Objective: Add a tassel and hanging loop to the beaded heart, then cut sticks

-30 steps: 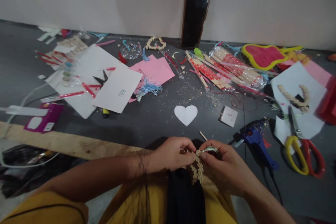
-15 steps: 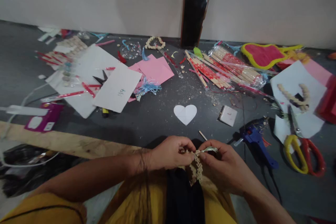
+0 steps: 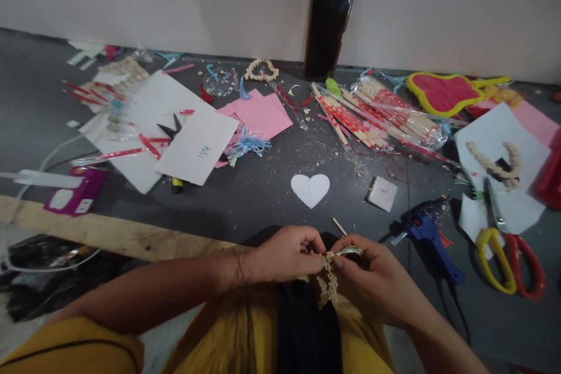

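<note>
Hands met at the near edge of the dark floor surface point(image 3: 263, 198), low in the head view, above the person's lap. The left hand point(image 3: 284, 257) came in from the left on a nearly level forearm, knuckles up, fingers curled shut and pinching the top of a beaded strip point(image 3: 329, 280). The right hand point(image 3: 377, 283) came in from the lower right, its forearm angled up toward the centre, thumb and forefinger closed on the same strip where a pale green strand point(image 3: 350, 250) projected. The two hands were touching or nearly so at the fingertips. The strip hung down between them over a black cloth point(image 3: 307, 327) on the lap.

Just beyond the hands lay a short wooden stick point(image 3: 338, 226) and, farther in, a white paper heart point(image 3: 310, 189). A blue glue gun point(image 3: 432, 236) lay to the right of the right hand, with yellow-and-red scissors point(image 3: 508, 260) nearer the right edge. A bundle of sticks point(image 3: 372, 114) lay toward the far edge, and a dark phone point(image 3: 328, 29) leaned on the wall.
</note>
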Tool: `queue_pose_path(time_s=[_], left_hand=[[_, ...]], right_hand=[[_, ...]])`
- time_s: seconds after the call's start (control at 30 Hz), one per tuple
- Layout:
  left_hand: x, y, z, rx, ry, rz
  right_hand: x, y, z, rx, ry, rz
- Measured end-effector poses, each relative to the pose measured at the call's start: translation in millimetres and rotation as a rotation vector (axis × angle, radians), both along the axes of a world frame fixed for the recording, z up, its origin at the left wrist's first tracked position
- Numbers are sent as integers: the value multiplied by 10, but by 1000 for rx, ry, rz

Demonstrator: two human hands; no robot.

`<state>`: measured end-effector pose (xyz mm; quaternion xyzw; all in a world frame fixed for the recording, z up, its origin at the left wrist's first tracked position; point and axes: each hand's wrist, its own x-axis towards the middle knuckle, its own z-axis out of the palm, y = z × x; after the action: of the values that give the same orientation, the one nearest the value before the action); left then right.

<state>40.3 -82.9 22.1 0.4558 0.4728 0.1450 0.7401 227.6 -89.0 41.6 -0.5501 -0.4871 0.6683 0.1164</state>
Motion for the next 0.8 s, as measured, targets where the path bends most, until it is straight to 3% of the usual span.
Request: queue_pose_path(time_s=[0.13, 0.43, 0.8], left_hand=[[-10, 58, 69, -92, -44, -11], [-29, 57, 33, -155, -126, 30], [-3, 31, 25, -77, -116, 30]], right_hand=[[12, 1, -21, -14, 43, -9], [14, 7, -29, 8, 59, -6], [11, 1, -40, 0, 45, 10]])
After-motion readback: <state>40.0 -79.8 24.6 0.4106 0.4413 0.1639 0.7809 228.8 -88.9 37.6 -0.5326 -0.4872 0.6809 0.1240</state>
